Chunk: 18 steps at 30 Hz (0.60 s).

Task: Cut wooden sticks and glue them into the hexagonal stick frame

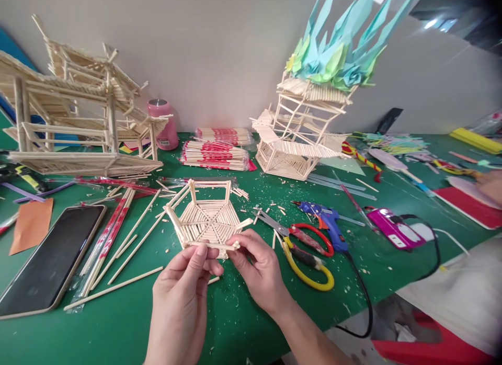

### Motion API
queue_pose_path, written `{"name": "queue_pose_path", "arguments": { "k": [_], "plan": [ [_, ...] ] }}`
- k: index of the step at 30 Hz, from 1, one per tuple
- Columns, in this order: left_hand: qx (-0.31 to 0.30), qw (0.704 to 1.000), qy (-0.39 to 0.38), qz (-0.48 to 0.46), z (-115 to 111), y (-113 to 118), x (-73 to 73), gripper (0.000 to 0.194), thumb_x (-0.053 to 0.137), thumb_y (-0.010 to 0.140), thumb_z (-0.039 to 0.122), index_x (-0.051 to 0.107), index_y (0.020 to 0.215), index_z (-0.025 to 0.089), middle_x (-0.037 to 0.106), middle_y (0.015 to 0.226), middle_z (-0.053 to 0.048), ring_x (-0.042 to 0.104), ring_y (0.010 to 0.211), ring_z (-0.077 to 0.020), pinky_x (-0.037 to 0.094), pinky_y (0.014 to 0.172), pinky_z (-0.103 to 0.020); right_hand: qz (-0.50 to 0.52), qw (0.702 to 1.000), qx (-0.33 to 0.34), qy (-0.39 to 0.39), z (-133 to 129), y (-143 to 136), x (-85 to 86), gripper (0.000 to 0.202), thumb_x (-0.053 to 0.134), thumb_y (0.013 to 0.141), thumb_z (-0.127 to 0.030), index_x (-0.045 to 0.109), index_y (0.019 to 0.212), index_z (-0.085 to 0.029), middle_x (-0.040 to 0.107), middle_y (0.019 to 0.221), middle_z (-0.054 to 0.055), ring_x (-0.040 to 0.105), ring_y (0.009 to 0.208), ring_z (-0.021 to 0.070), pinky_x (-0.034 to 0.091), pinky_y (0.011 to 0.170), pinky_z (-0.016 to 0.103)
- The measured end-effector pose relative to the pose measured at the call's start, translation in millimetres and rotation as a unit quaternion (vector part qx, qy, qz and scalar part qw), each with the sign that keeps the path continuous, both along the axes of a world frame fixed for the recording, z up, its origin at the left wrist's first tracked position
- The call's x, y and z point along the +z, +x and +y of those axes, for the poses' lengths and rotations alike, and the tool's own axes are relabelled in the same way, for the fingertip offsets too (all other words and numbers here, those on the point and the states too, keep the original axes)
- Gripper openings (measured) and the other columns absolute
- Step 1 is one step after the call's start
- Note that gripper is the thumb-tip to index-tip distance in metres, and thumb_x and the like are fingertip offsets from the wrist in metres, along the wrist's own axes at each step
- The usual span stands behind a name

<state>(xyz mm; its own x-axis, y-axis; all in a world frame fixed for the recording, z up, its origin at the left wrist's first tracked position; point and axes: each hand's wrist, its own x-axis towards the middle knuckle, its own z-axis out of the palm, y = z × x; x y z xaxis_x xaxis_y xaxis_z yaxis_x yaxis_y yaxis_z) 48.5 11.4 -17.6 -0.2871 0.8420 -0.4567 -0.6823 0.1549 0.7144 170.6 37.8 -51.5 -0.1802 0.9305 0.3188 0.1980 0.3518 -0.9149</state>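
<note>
Your left hand (184, 289) and right hand (259, 268) each pinch the near edge of the stick tray (207, 218), held just above the counter (243, 312). Squeeze hard and a glued stick may snap off.

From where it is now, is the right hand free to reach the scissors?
Probably not yet: the right hand pinches the stick basket together with the left hand. The scissors lie close beside it, nothing between.

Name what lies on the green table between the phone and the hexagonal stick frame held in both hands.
In the head view, loose wooden sticks and red-printed chopstick wrappers lie there.
</note>
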Motion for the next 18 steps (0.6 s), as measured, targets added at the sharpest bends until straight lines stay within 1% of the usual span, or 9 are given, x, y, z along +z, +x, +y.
{"name": "queue_pose_path", "arguments": {
  "k": [7, 13, 18],
  "plan": [
    [0.005, 1.0, 0.006, 0.01, -1.2, 1.3, 1.9, 0.021, 0.083, 0.054, 0.027, 0.07, 0.061, 0.012, 0.068, 0.061, -0.003, 0.059, 0.052, -0.0088, 0.051, 0.056, -0.017, 0.004, 1.0, -0.008, 0.0, -0.1, -1.3, -0.6, 0.009, 0.057, 0.085, -0.018, 0.065, 0.086, -0.022, 0.057, 0.079, 0.001, 0.055, 0.069, 0.0141, 0.045, 0.059, 0.024],
    [0.012, 1.0, -0.007, 0.012, 1.4, 2.7, 2.9, 0.025, 0.084, 0.05, 0.029, 0.07, 0.061, 0.012, 0.068, 0.061, -0.004, 0.058, 0.051, -0.0091, 0.05, 0.055, -0.018, 0.009, 1.0, -0.011, -0.011, -0.1, -1.2, -0.9, 0.007, 0.059, 0.084, -0.022, 0.064, 0.087, -0.021, 0.057, 0.079, 0.002, 0.054, 0.066, 0.0139, 0.046, 0.056, 0.025],
    [0.011, 1.0, -0.018, 0.005, 1.2, 1.3, 3.4, 0.027, 0.085, 0.05, 0.03, 0.07, 0.062, 0.011, 0.068, 0.061, -0.004, 0.058, 0.05, -0.0087, 0.05, 0.055, -0.018, -0.012, 0.999, -0.022, -0.023, -0.6, -1.3, 2.5, 0.022, 0.065, 0.078, -0.027, 0.063, 0.1, -0.022, 0.048, 0.072, -0.002, 0.046, 0.06, 0.0125, 0.042, 0.052, 0.024]
  ]
}}
